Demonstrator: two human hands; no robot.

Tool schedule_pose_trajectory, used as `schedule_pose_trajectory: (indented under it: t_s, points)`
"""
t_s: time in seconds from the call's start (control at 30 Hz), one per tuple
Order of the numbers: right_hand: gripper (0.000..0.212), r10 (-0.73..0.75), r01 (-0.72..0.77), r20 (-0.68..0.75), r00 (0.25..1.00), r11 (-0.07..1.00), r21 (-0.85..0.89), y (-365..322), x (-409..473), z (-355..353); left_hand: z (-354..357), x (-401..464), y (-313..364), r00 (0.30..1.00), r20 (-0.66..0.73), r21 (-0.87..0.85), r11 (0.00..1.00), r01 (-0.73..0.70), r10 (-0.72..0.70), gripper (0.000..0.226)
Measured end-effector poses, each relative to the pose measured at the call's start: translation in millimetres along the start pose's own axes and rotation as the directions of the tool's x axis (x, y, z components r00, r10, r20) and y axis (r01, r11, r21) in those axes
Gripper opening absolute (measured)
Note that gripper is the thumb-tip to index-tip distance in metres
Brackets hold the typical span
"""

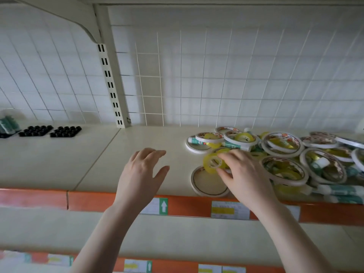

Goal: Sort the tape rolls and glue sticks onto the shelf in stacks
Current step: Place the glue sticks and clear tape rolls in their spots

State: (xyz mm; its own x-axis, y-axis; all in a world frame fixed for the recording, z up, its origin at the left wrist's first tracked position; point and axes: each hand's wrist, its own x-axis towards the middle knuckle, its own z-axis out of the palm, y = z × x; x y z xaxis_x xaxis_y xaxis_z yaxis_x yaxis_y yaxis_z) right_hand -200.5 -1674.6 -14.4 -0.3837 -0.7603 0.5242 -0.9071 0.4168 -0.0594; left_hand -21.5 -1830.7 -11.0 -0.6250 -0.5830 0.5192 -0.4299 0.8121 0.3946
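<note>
From the head camera, a cream shelf (137, 142) runs across the view with an orange price strip (187, 205) along its front edge and a white wire grid (216, 75) behind it.

The right hand (244, 174) pinches a small yellow tape roll (212, 162) between thumb and fingers, holding it tilted at the left edge of a jumbled pile. Just below it a large white tape ring (208, 184) lies flat on the shelf near the front edge.

The left hand (143, 172) hovers above bare shelf, to the left of the pile, with fingers loosely spread and nothing in it.

The pile (285, 154) fills the right part of the shelf: wide white rings lying flat or overlapping, several with smaller yellow rolls or glue sticks resting inside their hollows. Green-and-white glue sticks (342, 191) lie on their sides among the rings and at the front right.

Far left, on the neighbouring shelf section, two black trays (49, 132) of small black round pieces sit side by side, and a blurred pack of green items (7, 125) sits beside them.
</note>
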Motion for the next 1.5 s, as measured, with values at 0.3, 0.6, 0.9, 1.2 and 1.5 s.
schedule_pose_trajectory:
  t_s: [0.3,0.6,0.9,1.2,1.5]
  points:
    - [0.053,-0.02,0.03,0.187,0.982,0.998,-0.049,-11.5,25.6,11.2,-2.8,5.0,-19.9,1.0,0.02,0.017,1.0,0.008,-0.008,0.034]
    - [0.05,0.081,-0.082,0.075,0.994,0.996,0.022,-3.6,15.6,-4.7,7.7,10.8,-15.7,0.995,0.097,-0.059,0.998,-0.031,0.037,0.033]
    - [0.054,0.153,-0.154,-0.059,0.986,0.988,-0.005,22.5,-17.5,-17.7,33.6,21.7,14.7,0.883,0.293,-0.163,0.929,-0.333,0.367,0.04]
    - [0.056,0.162,-0.163,-0.066,0.985,0.987,-0.008,28.4,-32.9,-21.2,35.2,29.4,9.8,0.735,0.417,-0.247,0.845,-0.474,0.534,0.039]
    - [0.053,0.135,-0.133,-0.113,0.984,0.991,0.025,27.4,-32.5,-17.5,22.8,32.9,4.2,0.651,0.44,-0.194,0.773,-0.604,0.618,0.029]
